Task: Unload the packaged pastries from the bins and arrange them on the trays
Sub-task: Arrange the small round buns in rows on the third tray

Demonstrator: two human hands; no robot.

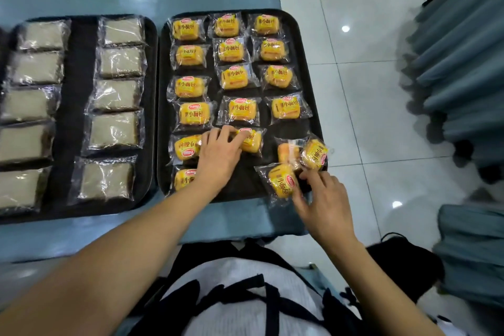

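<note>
left hand (218, 151) rests curled fingers on a yellow pastry pack (252, 139) in the right tray (317, 123). right hand (324, 204) pinches another pack (281, 181) at the tray's near corner.

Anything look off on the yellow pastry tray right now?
Yes. Three yellow packs bunched at the right tray's near right corner lie tilted and overlapping, not in rows: one overhangs the rim by the right hand. A left-column pack lies upside down.

The left tray (81, 209) runs off the frame's left edge, cutting its outer pastries (16, 191).
</note>
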